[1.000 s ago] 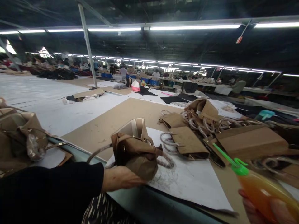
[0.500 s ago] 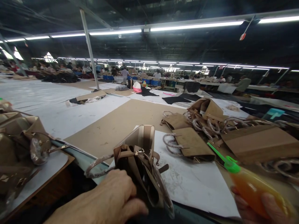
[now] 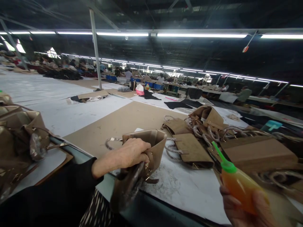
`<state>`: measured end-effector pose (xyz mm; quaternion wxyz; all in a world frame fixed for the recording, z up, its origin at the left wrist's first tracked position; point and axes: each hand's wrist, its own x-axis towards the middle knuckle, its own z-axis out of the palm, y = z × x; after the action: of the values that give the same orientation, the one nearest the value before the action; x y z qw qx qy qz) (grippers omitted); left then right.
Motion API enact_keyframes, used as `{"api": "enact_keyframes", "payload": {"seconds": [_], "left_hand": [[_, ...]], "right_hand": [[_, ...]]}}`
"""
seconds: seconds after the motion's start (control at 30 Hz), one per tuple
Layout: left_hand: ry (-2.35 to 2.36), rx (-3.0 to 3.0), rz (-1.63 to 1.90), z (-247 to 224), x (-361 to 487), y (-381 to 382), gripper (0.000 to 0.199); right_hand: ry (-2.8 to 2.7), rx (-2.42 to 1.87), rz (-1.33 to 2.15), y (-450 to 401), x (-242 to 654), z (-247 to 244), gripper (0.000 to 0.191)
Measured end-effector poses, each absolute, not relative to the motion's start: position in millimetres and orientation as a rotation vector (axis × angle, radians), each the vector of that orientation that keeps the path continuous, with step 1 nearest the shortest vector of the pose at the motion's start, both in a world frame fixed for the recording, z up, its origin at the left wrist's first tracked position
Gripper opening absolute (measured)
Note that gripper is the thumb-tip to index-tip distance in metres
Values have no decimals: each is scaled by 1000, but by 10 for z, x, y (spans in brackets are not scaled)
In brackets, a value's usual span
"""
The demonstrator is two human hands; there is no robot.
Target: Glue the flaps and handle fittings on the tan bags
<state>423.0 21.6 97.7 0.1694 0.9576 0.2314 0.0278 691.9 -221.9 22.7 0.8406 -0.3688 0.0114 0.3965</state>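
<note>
- The right hand (image 3: 262, 209) has its grip clamped around a squeeze bottle (image 3: 243, 189) of orange liquid, its green nozzle tilted up and to the left
- The left hand (image 3: 129, 154) reaches over the open brown bag (image 3: 157, 153), thumb and fingers closed on its upper part; its grip looks clamped there, though the fingertips are partly hidden
- That bag sits at the near edge of the bench (image 3: 106, 189), partly over a smudged white sheet (image 3: 189, 189), with its mouth open and a blurred, dark part hanging toward the person's lap
- Off to the left, more brown bags (image 3: 21, 132) stand crowded together, a plastic-wrapped handle (image 3: 36, 146) among them
- Just right of the held bag, a flat bag (image 3: 194, 146) lies on the white sheet, its wrapped handles pointing left
- Beside it, a pile of bags (image 3: 255, 148) spreads to the right, with a teal object (image 3: 271, 125) behind
- Beyond the held bag, tan board (image 3: 106, 126) covers part of the bench, and farther back lie black fabric pieces (image 3: 182, 104) and a pink-and-white item (image 3: 139, 90)
- Past a pale post (image 3: 96, 50), people (image 3: 127, 74) are at other tables under long strip lights (image 3: 201, 35)
</note>
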Motion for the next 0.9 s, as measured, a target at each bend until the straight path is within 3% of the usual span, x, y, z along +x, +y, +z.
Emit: {"api": "enact_keyframes", "payload": {"seconds": [0.07, 0.2, 0.33, 0.43, 0.5, 0.57, 0.63, 0.8, 0.9], "left_hand": [[428, 2705, 50, 1047, 4086, 300, 4], [149, 2643, 3, 1040, 3893, 391, 12], [325, 2445, 324, 826, 3843, 325, 15], [874, 2334, 702, 672, 3897, 232, 14], [1192, 2322, 787, 639, 3961, 221, 28], [1334, 2308, 670, 676, 4027, 282, 47], [1343, 2243, 458, 757, 4084, 407, 53], [1157, 2043, 185, 862, 4170, 728, 38], [1145, 1942, 226, 767, 4185, 760, 44]], "right_hand": [[50, -705, 869, -2100, 6764, 443, 87], [197, -668, 890, -1728, 6321, 930, 39], [114, -631, 917, -1315, 6005, 1176, 38], [-35, -620, 998, -1015, 5923, 1144, 42], [-115, -632, 1052, -844, 5907, 1068, 46], [-181, -656, 1090, -726, 5897, 988, 47], [-237, -680, 1117, -670, 5886, 931, 46], [-300, -690, 1117, -676, 5870, 903, 51], [-282, -689, 1118, -668, 5874, 900, 53]]}}
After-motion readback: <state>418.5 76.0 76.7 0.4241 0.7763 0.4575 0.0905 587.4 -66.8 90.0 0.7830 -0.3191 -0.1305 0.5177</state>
